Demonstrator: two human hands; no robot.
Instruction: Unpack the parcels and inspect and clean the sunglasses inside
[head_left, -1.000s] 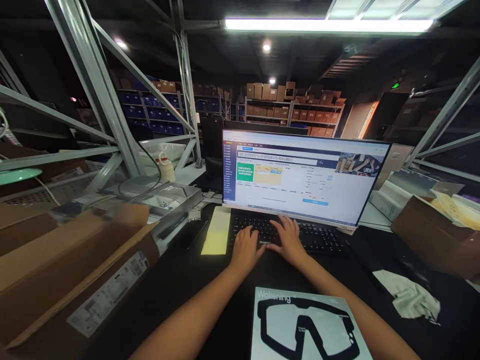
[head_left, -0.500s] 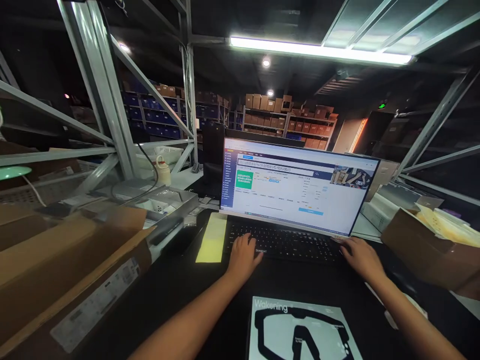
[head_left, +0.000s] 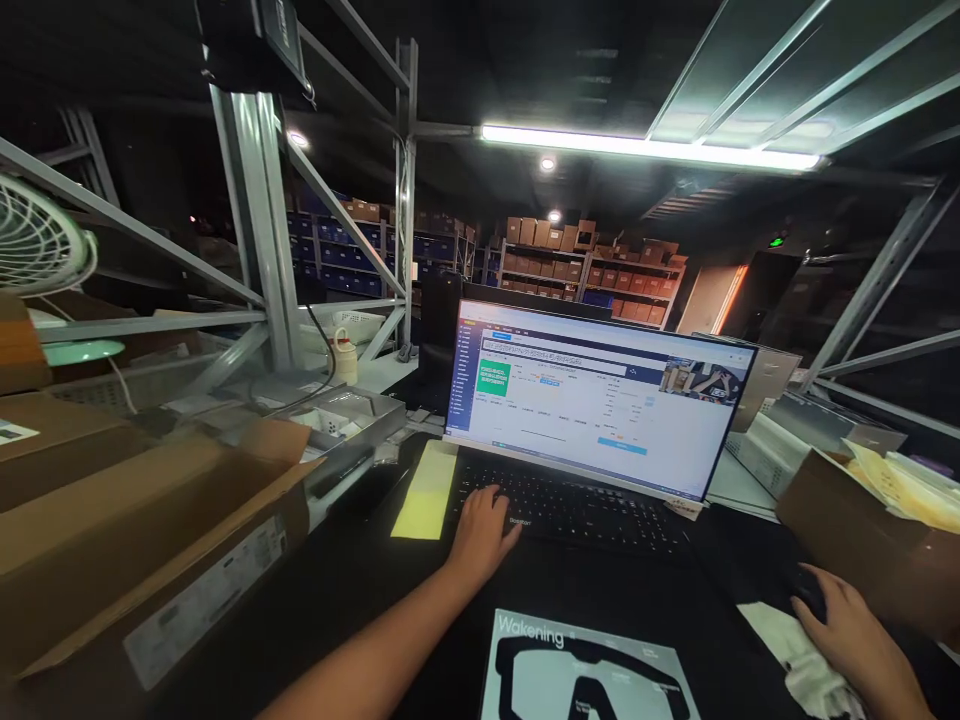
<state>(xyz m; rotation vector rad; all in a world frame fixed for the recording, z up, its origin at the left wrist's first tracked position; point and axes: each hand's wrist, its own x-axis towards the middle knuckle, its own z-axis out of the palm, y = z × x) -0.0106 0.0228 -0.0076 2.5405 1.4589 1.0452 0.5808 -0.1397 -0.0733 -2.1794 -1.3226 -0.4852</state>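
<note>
My left hand lies flat on the left end of the black keyboard, fingers spread over the keys. My right hand is low at the right, off the keyboard, its fingers curled over a small dark mouse. It rests above a crumpled white cloth. The lit monitor stands behind the keyboard and shows a form page. A white box printed with black goggles and "Wakening" lies between my forearms.
An open cardboard carton fills the left side, with a metal tray behind it. A yellow paper strip lies left of the keyboard. Another open carton with papers sits at the right. Steel rack posts rise at the left.
My right hand has left the keyboard and swung right and down onto the mouse by the cloth. The left hand stays on the keys. The view has tilted upward slightly.
</note>
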